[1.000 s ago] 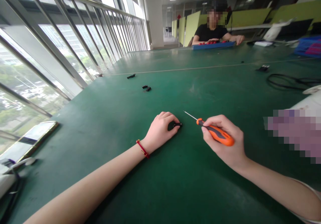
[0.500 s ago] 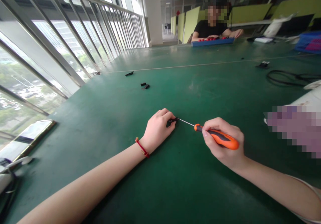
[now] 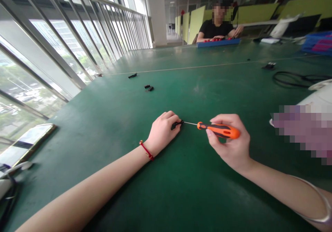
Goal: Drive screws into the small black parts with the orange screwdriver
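My left hand (image 3: 164, 131), with a red bracelet at its wrist, rests on the green table and pinches a small black part (image 3: 176, 124). Fingers partly cover that part, so its kind does not show. In my right hand (image 3: 230, 145) is a screwdriver (image 3: 220, 130) with an orange and black handle, gripped between thumb and fingers. Its thin metal shaft points left, and the tip meets the right end of the black part. Farther up the table lie small black pieces (image 3: 148, 88) and a longer black piece (image 3: 132, 75).
A phone (image 3: 31, 140) and a white cable lie at the left edge beside the railing (image 3: 103, 27). Rightward are a black cable (image 3: 293, 79) and a white object (image 3: 319, 98), partly blurred. Across the table (image 3: 207, 97), a person in black sits behind a blue tray (image 3: 218, 43).
The screwdriver has turned in my right hand: its handle end has risen and shifted left, so it lies more level. My right fingers have loosened slightly. My left hand keeps its pinch.
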### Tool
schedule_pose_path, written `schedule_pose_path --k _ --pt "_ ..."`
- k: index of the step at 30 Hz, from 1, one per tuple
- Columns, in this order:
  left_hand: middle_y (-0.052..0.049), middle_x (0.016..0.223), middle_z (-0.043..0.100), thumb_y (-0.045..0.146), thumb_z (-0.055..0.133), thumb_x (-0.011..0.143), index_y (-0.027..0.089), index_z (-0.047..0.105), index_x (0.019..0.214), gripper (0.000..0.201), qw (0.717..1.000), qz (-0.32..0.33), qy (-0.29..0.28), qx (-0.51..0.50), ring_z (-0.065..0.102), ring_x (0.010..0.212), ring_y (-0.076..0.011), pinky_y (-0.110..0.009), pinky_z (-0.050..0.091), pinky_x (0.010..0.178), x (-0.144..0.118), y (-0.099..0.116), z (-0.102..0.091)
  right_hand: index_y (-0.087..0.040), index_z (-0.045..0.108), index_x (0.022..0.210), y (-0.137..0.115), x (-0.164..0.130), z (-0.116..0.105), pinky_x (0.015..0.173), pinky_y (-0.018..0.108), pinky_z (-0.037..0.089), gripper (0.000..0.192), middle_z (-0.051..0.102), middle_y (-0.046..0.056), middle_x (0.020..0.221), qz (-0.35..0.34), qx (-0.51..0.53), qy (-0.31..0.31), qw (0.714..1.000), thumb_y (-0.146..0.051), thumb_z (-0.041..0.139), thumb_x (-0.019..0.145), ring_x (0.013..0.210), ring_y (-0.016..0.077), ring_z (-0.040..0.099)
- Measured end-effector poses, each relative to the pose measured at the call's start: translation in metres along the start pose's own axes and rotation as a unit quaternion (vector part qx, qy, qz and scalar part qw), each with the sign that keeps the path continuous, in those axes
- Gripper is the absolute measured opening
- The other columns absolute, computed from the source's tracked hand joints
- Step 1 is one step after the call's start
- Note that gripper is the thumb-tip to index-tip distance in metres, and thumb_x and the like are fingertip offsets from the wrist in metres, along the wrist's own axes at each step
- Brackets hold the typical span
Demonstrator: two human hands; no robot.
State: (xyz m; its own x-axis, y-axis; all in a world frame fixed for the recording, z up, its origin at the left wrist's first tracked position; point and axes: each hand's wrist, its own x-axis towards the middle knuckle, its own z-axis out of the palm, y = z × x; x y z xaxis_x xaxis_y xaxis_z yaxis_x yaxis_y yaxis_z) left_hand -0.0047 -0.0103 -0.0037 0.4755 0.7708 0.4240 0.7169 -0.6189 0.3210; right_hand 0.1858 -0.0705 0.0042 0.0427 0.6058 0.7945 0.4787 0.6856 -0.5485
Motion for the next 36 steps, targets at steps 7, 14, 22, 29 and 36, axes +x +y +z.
schedule_pose_path --k 7,14,22,29,36 --pt "-0.003 0.090 0.064 0.020 0.051 0.086 0.019 0.064 0.086 0.013 0.999 0.039 -0.001 0.030 0.057 0.082 -0.0161 -0.028 0.047 0.074 0.0008 -0.0026 0.0005 -0.023 0.054 0.088 0.0002 -0.0017 -0.0020 0.054 0.026 0.044 0.017 0.049 -0.006 0.058 0.048 -0.021 -0.062 0.997 -0.017 0.063 0.074 0.052 0.0106 0.049" --pt "-0.002 0.090 0.064 0.020 0.052 0.085 0.019 0.064 0.085 0.013 0.998 0.055 0.001 0.044 0.057 0.082 -0.0160 -0.027 0.047 0.073 0.0013 -0.0019 0.0012 -0.022 0.050 0.104 0.0012 -0.0006 -0.0007 0.060 0.028 0.048 0.038 0.053 -0.002 0.075 0.019 0.021 -0.008 1.000 -0.015 0.064 0.070 0.064 0.0136 0.055" --pt "-0.002 0.088 0.064 0.019 0.052 0.085 0.018 0.065 0.085 0.013 0.997 0.065 0.000 0.050 0.057 0.081 -0.0159 -0.027 0.047 0.074 0.0018 -0.0009 0.0004 -0.022 0.053 0.102 -0.0004 -0.0024 -0.0014 0.064 0.030 0.050 0.036 0.057 0.002 0.085 0.003 -0.011 0.002 1.000 -0.016 0.065 0.069 0.070 0.0147 0.058" --pt "-0.002 0.088 0.065 0.020 0.052 0.085 0.019 0.065 0.086 0.013 0.996 0.070 -0.003 0.055 0.057 0.080 -0.0160 -0.028 0.046 0.074 0.0020 -0.0010 0.0010 -0.024 0.057 0.090 0.0000 -0.0021 -0.0004 0.065 0.030 0.049 0.019 0.059 -0.002 0.068 -0.003 -0.056 -0.038 0.998 -0.016 0.063 0.073 0.061 0.0136 0.057" --pt "-0.002 0.089 0.065 0.021 0.052 0.085 0.019 0.065 0.087 0.014 0.996 0.070 -0.008 0.054 0.057 0.082 -0.0160 -0.028 0.046 0.075 0.0018 -0.0013 0.0015 -0.023 0.056 0.088 -0.0008 -0.0013 -0.0012 0.065 0.032 0.045 0.018 0.053 -0.005 0.058 -0.027 -0.063 -0.060 0.996 -0.017 0.064 0.073 0.055 0.0121 0.052"
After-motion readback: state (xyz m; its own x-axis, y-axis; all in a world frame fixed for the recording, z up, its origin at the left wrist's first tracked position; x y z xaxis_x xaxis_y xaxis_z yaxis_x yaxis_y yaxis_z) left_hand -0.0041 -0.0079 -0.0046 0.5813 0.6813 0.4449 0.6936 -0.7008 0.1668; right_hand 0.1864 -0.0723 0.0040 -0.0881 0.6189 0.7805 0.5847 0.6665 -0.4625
